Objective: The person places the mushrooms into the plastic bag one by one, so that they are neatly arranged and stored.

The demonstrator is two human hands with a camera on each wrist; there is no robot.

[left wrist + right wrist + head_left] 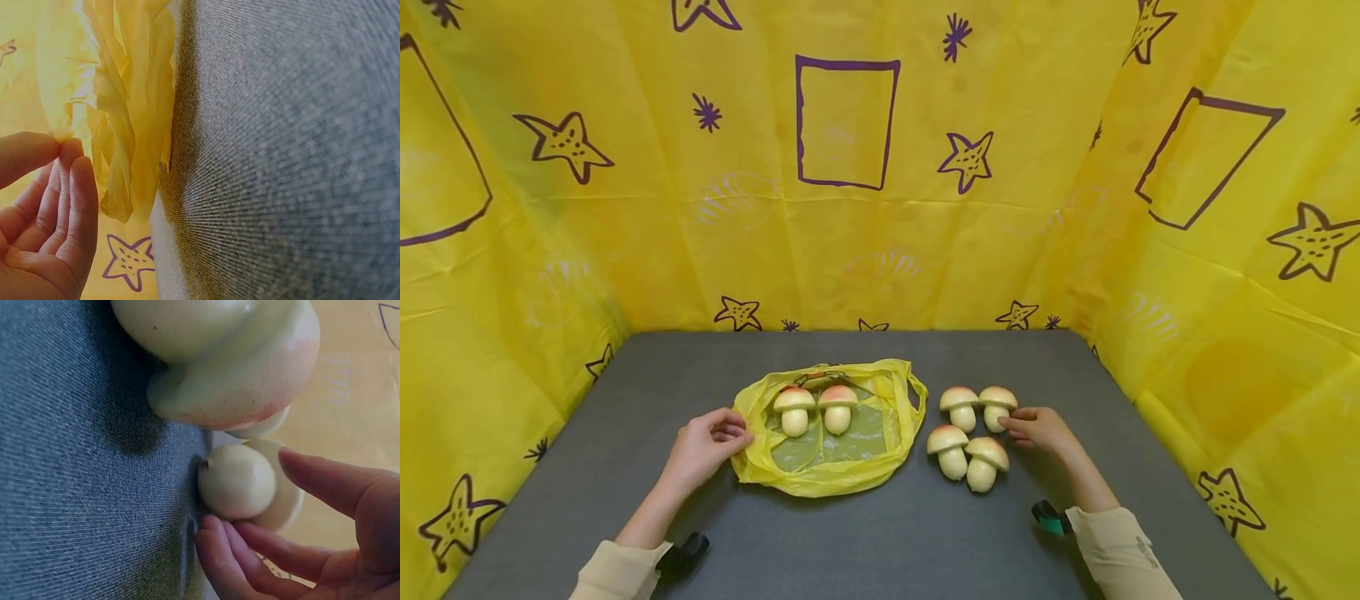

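A yellow plastic bag (827,479) lies spread with its mouth open in the middle of the grey table, two toy mushrooms (838,408) inside. At its left edge my left hand (707,446) pinches the thin rim between thumb and fingertips; the left wrist view shows the bag's folds (119,106) hanging beside them. To the bag's right, several more cream mushrooms with reddish caps sit close together. My right hand (1041,432) is at the back right mushroom (237,481), thumb on one side, fingers on the other, spread rather than closed; firm contact is unclear.
A nearer mushroom (231,387) stands large in the right wrist view. The grey table (880,542) is bounded at the back and sides by yellow cloth (880,250) with purple stars and frames. Dark wrist devices (685,552) sit by both sleeves.
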